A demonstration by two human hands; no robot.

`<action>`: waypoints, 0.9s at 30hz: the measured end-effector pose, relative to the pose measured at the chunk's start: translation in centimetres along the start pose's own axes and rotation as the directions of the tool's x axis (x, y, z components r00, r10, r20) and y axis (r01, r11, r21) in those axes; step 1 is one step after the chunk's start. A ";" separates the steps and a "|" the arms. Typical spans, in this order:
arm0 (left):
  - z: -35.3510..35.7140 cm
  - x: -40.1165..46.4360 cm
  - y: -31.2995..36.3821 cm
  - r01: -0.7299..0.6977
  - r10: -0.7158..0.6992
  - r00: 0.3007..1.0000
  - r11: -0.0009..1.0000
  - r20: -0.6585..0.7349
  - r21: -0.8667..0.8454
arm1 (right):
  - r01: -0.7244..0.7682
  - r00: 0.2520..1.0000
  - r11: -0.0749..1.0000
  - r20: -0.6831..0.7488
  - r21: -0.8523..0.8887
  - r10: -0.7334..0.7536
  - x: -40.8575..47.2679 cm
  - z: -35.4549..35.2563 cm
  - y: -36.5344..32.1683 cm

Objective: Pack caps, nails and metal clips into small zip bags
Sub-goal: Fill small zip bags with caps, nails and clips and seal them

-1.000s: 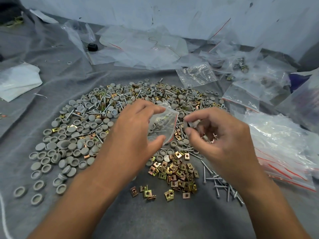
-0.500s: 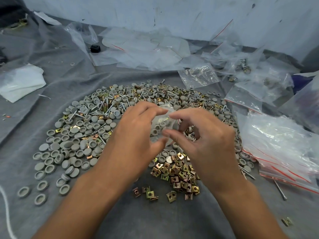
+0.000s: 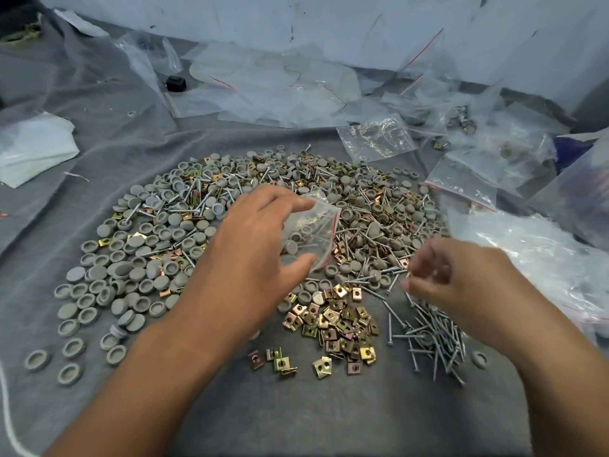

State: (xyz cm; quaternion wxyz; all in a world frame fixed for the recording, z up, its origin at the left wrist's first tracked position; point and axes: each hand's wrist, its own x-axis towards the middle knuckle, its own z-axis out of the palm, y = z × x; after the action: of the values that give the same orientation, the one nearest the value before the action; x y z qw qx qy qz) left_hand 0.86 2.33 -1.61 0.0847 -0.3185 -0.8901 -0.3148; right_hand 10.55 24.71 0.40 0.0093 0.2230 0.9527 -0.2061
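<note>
My left hand grips a small clear zip bag with a red seal line, held open above the mixed heap; grey caps and nails show inside it. My right hand hovers over the nail pile at the right, fingers curled and blurred, so I cannot tell whether they pinch a nail. Grey round caps spread across the left. Gold and copper metal clips lie in a cluster between my hands. A mixed heap of caps, nails and clips lies behind.
Everything rests on a grey cloth. A stack of clear zip bags lies at the right, filled bags at the back right, loose plastic sheets at the back, a white bag at the left.
My right hand has drawn away from the bag's mouth, down and to the right over the nail pile. My left hand still holds the bag in place.
</note>
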 end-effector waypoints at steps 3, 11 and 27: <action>0.0 0.0 0.1 0.002 -0.002 1.000 1.000 0.004 0.013 | -0.150 0.952 0.976 0.244 -0.155 0.185 -0.2 0.5 1.8; 0.2 0.0 0.5 0.003 -0.004 1.000 1.000 0.015 0.029 | -0.106 0.987 0.987 0.111 -0.120 0.120 0.2 1.6 3.3; 0.2 0.1 0.0 0.009 -0.009 1.000 0.999 0.000 0.045 | -0.085 0.959 0.959 0.237 -0.271 0.152 -0.5 0.2 2.7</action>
State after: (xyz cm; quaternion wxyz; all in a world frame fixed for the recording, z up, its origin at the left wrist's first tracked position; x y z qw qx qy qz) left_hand 0.82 2.50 -1.70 0.0903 -0.3125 -0.8984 -0.2951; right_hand 12.15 26.67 -0.75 0.1734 0.2487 0.9470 -0.1063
